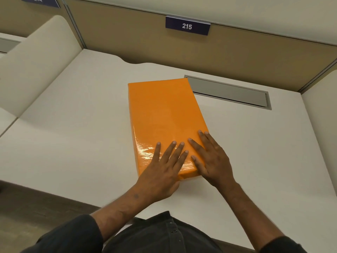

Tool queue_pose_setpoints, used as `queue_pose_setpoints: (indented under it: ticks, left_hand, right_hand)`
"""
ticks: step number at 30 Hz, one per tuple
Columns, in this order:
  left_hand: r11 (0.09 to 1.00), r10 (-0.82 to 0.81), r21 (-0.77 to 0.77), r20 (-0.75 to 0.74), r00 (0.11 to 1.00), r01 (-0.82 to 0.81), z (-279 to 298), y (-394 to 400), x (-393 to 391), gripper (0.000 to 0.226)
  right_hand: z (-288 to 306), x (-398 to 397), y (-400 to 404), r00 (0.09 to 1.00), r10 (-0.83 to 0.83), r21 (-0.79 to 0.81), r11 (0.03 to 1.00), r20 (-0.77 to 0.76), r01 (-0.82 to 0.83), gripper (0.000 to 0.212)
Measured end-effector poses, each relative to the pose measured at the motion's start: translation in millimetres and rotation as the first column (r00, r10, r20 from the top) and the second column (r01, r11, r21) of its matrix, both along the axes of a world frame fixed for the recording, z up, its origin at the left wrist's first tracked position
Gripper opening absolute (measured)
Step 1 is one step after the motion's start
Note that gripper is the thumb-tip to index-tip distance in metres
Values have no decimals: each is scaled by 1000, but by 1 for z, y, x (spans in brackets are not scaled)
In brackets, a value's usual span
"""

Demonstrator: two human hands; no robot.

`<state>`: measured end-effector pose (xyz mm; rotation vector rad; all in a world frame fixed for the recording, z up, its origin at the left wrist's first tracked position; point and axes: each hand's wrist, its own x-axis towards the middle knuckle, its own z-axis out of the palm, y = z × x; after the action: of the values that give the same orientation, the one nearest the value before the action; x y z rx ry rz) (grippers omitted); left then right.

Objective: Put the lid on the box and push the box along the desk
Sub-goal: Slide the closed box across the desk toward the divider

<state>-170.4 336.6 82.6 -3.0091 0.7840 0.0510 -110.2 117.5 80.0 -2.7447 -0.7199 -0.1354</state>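
Observation:
A glossy orange box (164,114) lies on the white desk (73,143) with its orange lid on top, covering it fully. Its long side runs away from me, tilted slightly left. My left hand (164,172) lies flat on the near end of the lid, fingers spread, palm over the near edge. My right hand (209,161) rests flat on the near right corner, fingers spread across the lid. Neither hand grips anything.
A grey cable-slot cover (229,92) is set into the desk just behind and right of the box. A tan partition (145,44) with a sign reading 215 (187,26) closes the back. A cream divider (36,61) stands at the left.

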Motion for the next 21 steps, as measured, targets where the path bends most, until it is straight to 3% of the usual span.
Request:
queue_pose_setpoints:
  ticks: [3,7,10,16,21]
  left_hand:
    - [999,12,-41,-2,1000,-12,1,-1,0,87]
    - [964,60,-262,37,998,-48,11,2,6,72]
    - [927,153,-353,43,987,-128,23,11,38,67]
    - [873,438,-204,-72,896,-443,33,41,136,74]
    - [838,510,-165,-97,855,-519,20,52,157,80]
  right_hand:
    - [4,-1,0,1000,3,10,1000,-12,-2,61]
    - [14,1,1,996,-11,45,999,-88,15,60]
    - [24,20,9,997,-77,100,992,-10,78,48]
    - [29,85,44,984,-121,15,992,-133,124,62]
    - [24,107,61,983,-106,-32,994,-151,102,71]
